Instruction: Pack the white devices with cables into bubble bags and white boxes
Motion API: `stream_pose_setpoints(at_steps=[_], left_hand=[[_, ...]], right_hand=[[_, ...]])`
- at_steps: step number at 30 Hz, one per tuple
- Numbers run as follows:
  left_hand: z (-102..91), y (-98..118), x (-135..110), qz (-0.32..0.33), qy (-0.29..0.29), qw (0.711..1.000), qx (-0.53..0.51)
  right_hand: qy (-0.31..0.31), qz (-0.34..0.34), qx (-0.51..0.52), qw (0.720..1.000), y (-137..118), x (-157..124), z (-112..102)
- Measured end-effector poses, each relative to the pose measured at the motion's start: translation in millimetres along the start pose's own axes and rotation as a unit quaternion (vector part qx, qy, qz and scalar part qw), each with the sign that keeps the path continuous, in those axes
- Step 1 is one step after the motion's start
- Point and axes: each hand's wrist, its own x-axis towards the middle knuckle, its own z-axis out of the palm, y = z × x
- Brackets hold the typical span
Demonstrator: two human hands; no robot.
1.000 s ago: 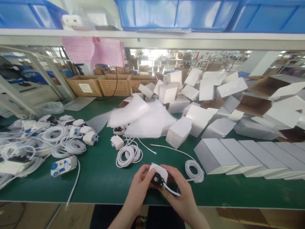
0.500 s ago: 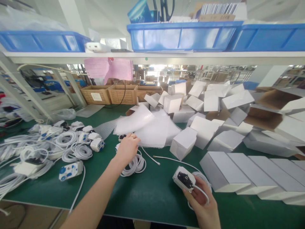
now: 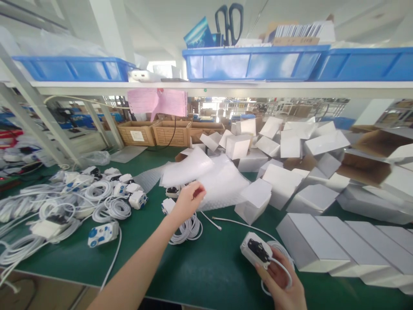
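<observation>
Your left hand is at the near edge of the pile of translucent white bubble-wrap sheets, fingers curled in; you cannot tell from here whether they pinch the plastic or only hover over it. The pile lies directly beyond those fingertips and spreads away to their right, its upper sheet slanting from near left to far right. The left hand is clearly the nearer one.

Your right hand is well apart from it, nearer you and to the right of the pile. It is closed around the cable end of a white, box-shaped plastic socket unit with a black plug face. The unit's long axis slants, its free end turned roughly toward the pile, its white cable looping back over your fingers.

A coil of thin white cable lies on the green tabletop, nearer you than the pile and partly behind your left forearm. A small white cardboard box stands just beside the pile's right edge.
</observation>
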Motion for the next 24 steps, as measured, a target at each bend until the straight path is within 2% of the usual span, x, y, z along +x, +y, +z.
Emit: stream_pose_setpoints(at_steps=[3,7,9,12,15,18,21,24], left_hand=[[20.8,26,-29,0.017,-0.042,0.998,-0.041],[58.6,46,-77,0.026,-0.136,0.988,-0.065],[76.1,46,-94,0.008,-0.173,0.982,-0.073],[93.0,38,-105,-0.043,-0.195,0.975,-0.094],[96.7,31,-105,-0.088,-0.195,0.969,-0.124],[90.8,27,-105,-0.094,-0.185,0.968,-0.142],[83.1,23,-109,-0.074,-0.172,0.973,-0.137],[80.9,21,-113,-0.044,-0.178,0.975,-0.124]], right_hand=[[0.031,0.049,0.046,0.997,8,9,-15],[0.099,-0.02,0.119,0.988,-5,14,-24],[0.086,-0.059,0.107,0.989,-20,10,-22],[0.026,-0.08,0.029,0.996,-42,-5,-9],[-0.023,-0.088,-0.026,0.996,-52,-25,12],[-0.052,-0.068,-0.033,0.996,-47,-33,23],[-0.05,-0.037,-0.019,0.998,-33,-22,14],[-0.013,-0.04,-0.027,0.999,-23,-10,-2]])
